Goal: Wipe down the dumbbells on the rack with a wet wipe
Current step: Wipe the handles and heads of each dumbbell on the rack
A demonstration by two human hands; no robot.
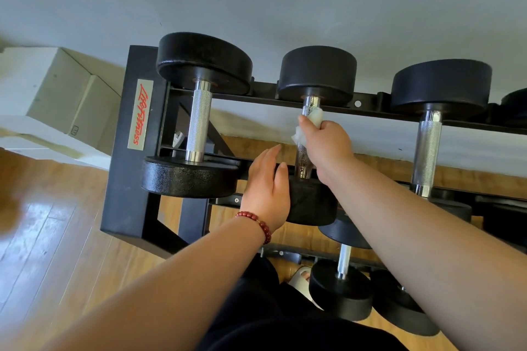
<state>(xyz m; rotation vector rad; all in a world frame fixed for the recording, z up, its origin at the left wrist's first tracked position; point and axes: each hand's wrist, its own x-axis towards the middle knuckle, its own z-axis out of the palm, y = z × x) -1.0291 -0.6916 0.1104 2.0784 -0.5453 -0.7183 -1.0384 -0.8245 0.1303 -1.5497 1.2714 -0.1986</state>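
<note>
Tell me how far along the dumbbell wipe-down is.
Done: cannot tell; no dumbbell looks visibly wiped. In hand: the right hand grips the wipe around the middle dumbbell's handle, while the left hand rests on its near head. Possibly left: the left dumbbell, right dumbbell and lower dumbbells.

- Three dumbbells on the top tier: left dumbbell, middle dumbbell, right dumbbell.
- Two lower dumbbells in part: near dumbbell, far dumbbell.
- One rack.
- One wet wipe.
- Two hands: left hand, right hand.
- One bracelet.
</note>
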